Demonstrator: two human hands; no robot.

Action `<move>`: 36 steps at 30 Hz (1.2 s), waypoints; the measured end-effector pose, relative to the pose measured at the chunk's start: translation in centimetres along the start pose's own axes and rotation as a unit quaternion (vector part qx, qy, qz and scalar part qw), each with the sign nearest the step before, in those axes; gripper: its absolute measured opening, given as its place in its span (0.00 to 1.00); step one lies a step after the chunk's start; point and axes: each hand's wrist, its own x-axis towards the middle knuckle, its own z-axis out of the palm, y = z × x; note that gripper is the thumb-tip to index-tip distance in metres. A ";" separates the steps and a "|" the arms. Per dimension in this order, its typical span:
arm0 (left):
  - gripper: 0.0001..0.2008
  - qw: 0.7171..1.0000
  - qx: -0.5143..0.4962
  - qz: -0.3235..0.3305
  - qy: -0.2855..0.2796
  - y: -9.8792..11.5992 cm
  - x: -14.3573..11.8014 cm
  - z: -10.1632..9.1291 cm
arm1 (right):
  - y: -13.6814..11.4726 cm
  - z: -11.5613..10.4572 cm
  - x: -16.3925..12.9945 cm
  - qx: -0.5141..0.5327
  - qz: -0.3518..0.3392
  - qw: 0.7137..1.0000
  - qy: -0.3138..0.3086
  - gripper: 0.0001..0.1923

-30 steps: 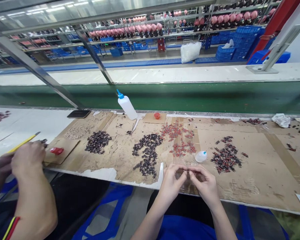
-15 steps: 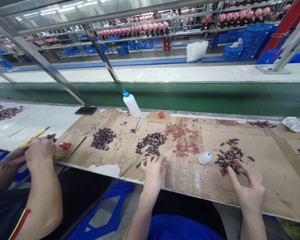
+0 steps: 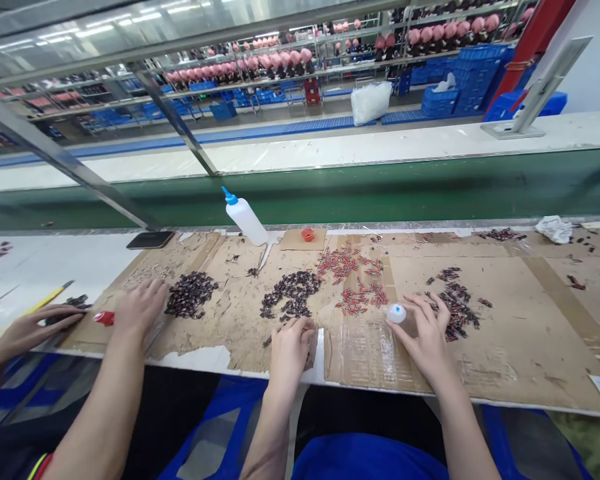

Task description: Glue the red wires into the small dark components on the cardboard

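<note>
My right hand (image 3: pixel 427 333) has its thumb and fingers around a small white squeeze bottle (image 3: pixel 393 315) with a blue tip, which points up toward me. My left hand (image 3: pixel 291 343) rests at the cardboard's near edge with its fingers curled together; what they hold, if anything, is hidden. Just beyond it lies a pile of small dark, shiny parts (image 3: pixel 293 293). Slim red-and-dark pieces (image 3: pixel 347 263) are spread between my hands, farther back. Behind my right fingers is a heap of dark-and-red pieces (image 3: pixel 460 310).
A large white bottle with a blue nozzle (image 3: pixel 247 220) leans at the back beside a red cap (image 3: pixel 307 234). At left, a co-worker's hand (image 3: pixel 140 307) is near another dark pile (image 3: pixel 191 295). A phone (image 3: pixel 151 240) and crumpled tissue (image 3: pixel 555 229) lie on the table.
My right hand has moved left from the dark-and-red heap to the small bottle, whose tip has turned upward. The co-worker's near hand has moved right. The view has shifted slightly.
</note>
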 end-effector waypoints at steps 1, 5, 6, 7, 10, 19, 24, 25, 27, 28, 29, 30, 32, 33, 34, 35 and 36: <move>0.09 1.000 -0.010 0.015 0.006 -0.3 0.1 0.0 | -0.1 -0.1 0.0 0.024 0.010 1.000 -0.008 0.15; 0.13 0.993 -0.085 0.078 0.028 -0.6 0.3 0.8 | -1.3 -0.6 -0.5 0.166 0.106 0.980 -0.040 0.14; 0.13 0.988 -0.116 0.097 0.022 -0.3 0.3 1.2 | -1.8 -0.8 -0.6 0.202 0.142 0.968 -0.042 0.15; 0.13 0.982 -0.151 0.113 0.011 0.3 0.3 1.7 | -2.2 -0.9 -0.7 0.234 0.177 0.955 -0.040 0.16; 0.10 0.959 -0.261 0.110 -0.026 2.4 0.0 3.7 | -3.2 -1.3 -0.9 0.300 0.240 0.923 0.003 0.18; 0.04 0.958 -0.276 0.075 0.001 4.2 -1.2 6.6 | -2.7 -2.4 -1.7 0.399 0.291 0.855 0.160 0.17; 0.06 0.973 -0.211 0.094 0.012 3.5 -1.2 5.8 | -2.0 -1.2 -2.0 0.437 0.320 0.814 0.209 0.18; 0.07 0.973 -0.209 0.096 0.011 3.5 -1.2 5.7 | -2.0 -1.0 -2.0 0.436 0.325 0.812 0.211 0.18; 0.09 0.972 -0.210 0.101 0.006 3.6 -1.2 5.7 | -2.2 -0.6 -2.0 0.423 0.331 0.819 0.202 0.19; 0.10 0.971 -0.215 0.103 0.003 3.6 -1.2 5.6 | -2.4 -0.4 -1.9 0.410 0.333 0.828 0.188 0.19; 0.10 0.969 -0.222 0.105 0.000 3.7 -1.1 5.7 | -2.7 -0.3 -1.8 0.393 0.332 0.841 0.170 0.20; 0.09 0.967 -0.230 0.105 -0.002 3.7 -1.1 5.7 | -3.0 -0.3 -1.8 0.373 0.327 0.855 0.152 0.19; 0.09 0.964 -0.245 0.103 -0.002 3.8 -1.1 5.7 | -3.7 -0.1 -1.7 0.331 0.307 0.883 0.126 0.17; 0.09 0.963 -0.250 0.100 -0.001 3.8 -1.1 5.7 | -3.9 0.0 -1.7 0.313 0.293 0.895 0.119 0.16; 0.08 0.963 -0.253 0.098 -0.002 3.8 -1.1 5.7 | -4.1 0.1 -1.7 0.295 0.280 0.906 0.115 0.16; 0.08 0.962 -0.255 0.097 -0.004 3.8 -1.1 5.7 | -4.3 0.2 -1.7 0.278 0.267 0.916 0.107 0.16; 0.08 0.962 -0.255 0.097 -0.007 3.9 -1.1 5.6 | -4.4 0.3 -1.7 0.263 0.256 0.925 0.097 0.16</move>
